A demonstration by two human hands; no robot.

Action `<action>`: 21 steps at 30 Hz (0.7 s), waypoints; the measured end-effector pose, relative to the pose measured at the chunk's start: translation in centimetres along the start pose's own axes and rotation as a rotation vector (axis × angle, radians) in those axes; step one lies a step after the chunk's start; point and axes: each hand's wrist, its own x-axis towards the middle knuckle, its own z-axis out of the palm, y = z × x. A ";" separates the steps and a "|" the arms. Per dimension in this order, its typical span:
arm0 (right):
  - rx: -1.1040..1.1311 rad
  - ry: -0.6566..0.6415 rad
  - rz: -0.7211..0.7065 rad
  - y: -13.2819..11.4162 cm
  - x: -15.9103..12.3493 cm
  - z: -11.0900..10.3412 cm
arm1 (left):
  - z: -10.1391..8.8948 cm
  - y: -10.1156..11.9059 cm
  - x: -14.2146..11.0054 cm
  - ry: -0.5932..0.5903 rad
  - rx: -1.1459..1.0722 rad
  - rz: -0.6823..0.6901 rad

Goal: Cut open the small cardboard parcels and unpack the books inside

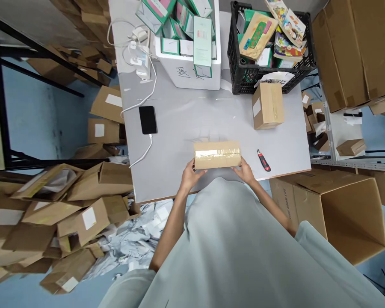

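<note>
Just inside the near edge of the worktop (179, 119), about midway along, am holding a taped carton (216, 156) by its two short ends. Have the left hand (189, 174) partly curled at the left end, thumb along the near side, and the right hand (244, 172) partly curled at the other, thumb likewise. Cannot tell from above about any contact between carton and surface.

Have a red and black cutter (263, 161) lying near the near right corner, apart from the right hand. Farther back, toward the right edge, have a brown box (268, 106) just in front of a black crate (240, 80), with booklets (293, 29) and packs piled inside. Along the far edge, left of the crate, have a white tub (192, 78) full of green-and-white packs (156, 13), with a long pale pack (202, 42) across its near rim. Toward the left edge, have a dark-screened phone (148, 119), with a white cable (143, 155) plugged into its near end. Beyond, beside the tub, have a power strip (143, 64) with plugs and wires attached.
</note>
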 end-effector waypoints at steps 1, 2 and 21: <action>0.031 0.022 -0.012 -0.1 -0.1 -0.2 | 0.1 0.3 -0.1 0.025 0.019 0.016; 0.049 0.057 -0.027 -0.2 0.0 -0.4 | 0.1 0.6 -0.2 0.057 0.041 0.028; 0.170 -0.120 0.055 3.2 1.9 -1.9 | 0.5 -2.6 -0.9 -0.030 0.024 -0.139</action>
